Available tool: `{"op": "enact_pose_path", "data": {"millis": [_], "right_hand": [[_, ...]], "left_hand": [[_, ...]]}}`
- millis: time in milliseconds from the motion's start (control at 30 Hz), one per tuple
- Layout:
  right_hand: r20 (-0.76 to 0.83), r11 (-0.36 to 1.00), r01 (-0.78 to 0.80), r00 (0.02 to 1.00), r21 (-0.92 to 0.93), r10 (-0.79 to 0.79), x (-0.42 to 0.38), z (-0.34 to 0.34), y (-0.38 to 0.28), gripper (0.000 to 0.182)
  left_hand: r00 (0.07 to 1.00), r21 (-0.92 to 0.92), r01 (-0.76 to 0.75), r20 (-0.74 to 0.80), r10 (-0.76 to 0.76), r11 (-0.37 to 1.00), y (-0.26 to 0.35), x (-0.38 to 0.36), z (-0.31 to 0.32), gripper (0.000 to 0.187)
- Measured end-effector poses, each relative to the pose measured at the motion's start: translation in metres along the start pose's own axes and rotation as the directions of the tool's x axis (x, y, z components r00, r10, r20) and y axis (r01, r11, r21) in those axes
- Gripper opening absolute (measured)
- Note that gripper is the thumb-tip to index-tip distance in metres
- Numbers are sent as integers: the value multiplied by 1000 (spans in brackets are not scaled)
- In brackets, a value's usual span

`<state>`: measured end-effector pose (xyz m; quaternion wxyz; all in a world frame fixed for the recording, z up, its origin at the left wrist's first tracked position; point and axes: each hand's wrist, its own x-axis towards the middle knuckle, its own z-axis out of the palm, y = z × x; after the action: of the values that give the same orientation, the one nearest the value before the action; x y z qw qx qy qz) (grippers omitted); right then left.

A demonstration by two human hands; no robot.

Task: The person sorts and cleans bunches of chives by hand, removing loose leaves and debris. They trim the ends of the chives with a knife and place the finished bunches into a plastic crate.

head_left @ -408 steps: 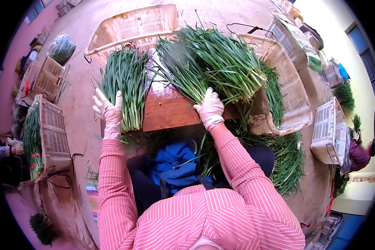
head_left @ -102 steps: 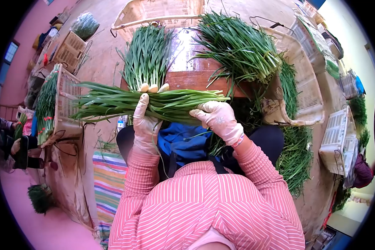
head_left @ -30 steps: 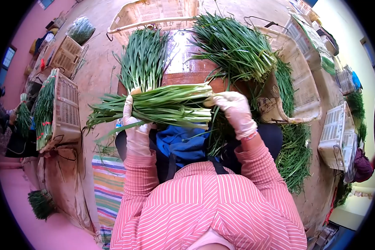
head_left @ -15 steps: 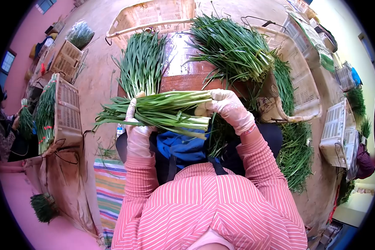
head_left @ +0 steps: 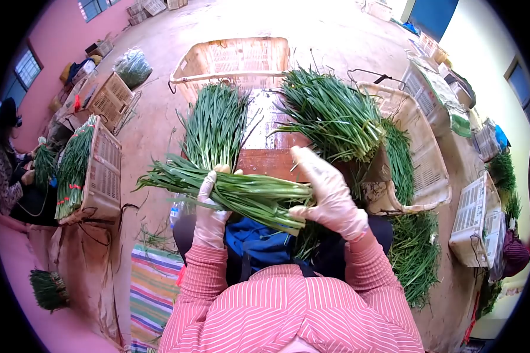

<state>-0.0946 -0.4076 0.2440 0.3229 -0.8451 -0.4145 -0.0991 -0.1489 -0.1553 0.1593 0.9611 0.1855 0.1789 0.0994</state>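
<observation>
My gloved left hand [head_left: 211,207] grips the middle of a bundle of green chives [head_left: 250,195] that I hold crosswise over my lap. The leaf tips point left and the cut ends point right. My gloved right hand [head_left: 328,196] lies flat against those cut ends, fingers spread. Behind the bundle, on a low wooden table [head_left: 270,161], lie a sorted pile of chives [head_left: 215,123] on the left and a larger loose heap of chives [head_left: 333,113] on the right.
An empty plastic crate [head_left: 232,60] stands past the table. A tilted crate [head_left: 415,159] with chives is at the right, with loose chives on the floor [head_left: 415,259]. A chive-filled crate [head_left: 91,167] is at the left, beside a seated person [head_left: 9,159].
The bundle has dropped lower toward my lap and tilted down at its right end. My right hand has gone from gripping the cut ends to pressing flat against them. The view tipped up.
</observation>
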Motion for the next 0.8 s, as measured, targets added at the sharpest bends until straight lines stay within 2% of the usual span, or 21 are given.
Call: {"op": "enact_pose_path", "data": {"millis": [33,67,133,167,233,267,300,333,400,467,500,533,600,633,733,767,800], "right_hand": [[65,999,33,997,32,-35,3,6,1,93],[216,988,-122,971,95,99,-3,15,7,76],[287,994,-99,955,45,82,-8,25,25,60],[241,989,-107,967,106,79,-4,21,22,50],[279,988,-62,960,139,21,5,10,19,48],[308,989,-53,951,139,8,9,6,19,47],[290,989,-15,956,145,-28,12,5,20,42],[322,998,-5,947,68,-17,17,-2,19,44],[319,998,54,945,43,-65,23,-2,27,41],[258,994,99,960,45,-107,30,-3,30,41],[255,964,-45,967,263,-25,34,-1,29,47],[258,871,-172,965,461,53,39,-1,30,53],[147,989,-102,985,109,85,40,-19,25,65],[36,989,-88,996,122,85,35,-19,28,73],[-151,920,-311,924,239,351,10,-11,31,50],[-249,931,-289,906,222,341,3,-6,31,44],[-244,896,-264,900,356,362,-6,2,23,39]], "left_hand": [[999,-26,12,45,-11,1000,-2,0,-1,28],[997,-36,18,81,-15,999,-4,-1,-3,31],[970,-17,27,240,-22,999,-3,-2,-8,43],[970,-20,23,241,-18,1000,-1,-2,-10,43],[941,-37,65,336,-49,997,2,-4,-16,58],[942,-36,67,331,-52,997,2,-6,-17,58],[919,-1,66,389,-60,998,2,-6,-18,63],[893,31,62,444,-70,998,2,-6,-18,68],[932,78,0,361,-29,997,-1,-8,-18,56],[914,116,21,400,-67,993,4,-5,-18,45],[920,82,69,381,-96,994,5,-8,-15,38],[932,8,94,350,-91,996,5,-6,-15,38],[956,-43,-28,290,40,999,7,-3,-14,36],[938,-128,-49,335,89,991,9,-4,-15,35],[933,-163,-97,329,147,982,17,-4,-25,41],[934,-163,-101,324,150,981,17,-3,-26,41],[931,-150,-137,318,179,979,18,-2,-26,40]]}}
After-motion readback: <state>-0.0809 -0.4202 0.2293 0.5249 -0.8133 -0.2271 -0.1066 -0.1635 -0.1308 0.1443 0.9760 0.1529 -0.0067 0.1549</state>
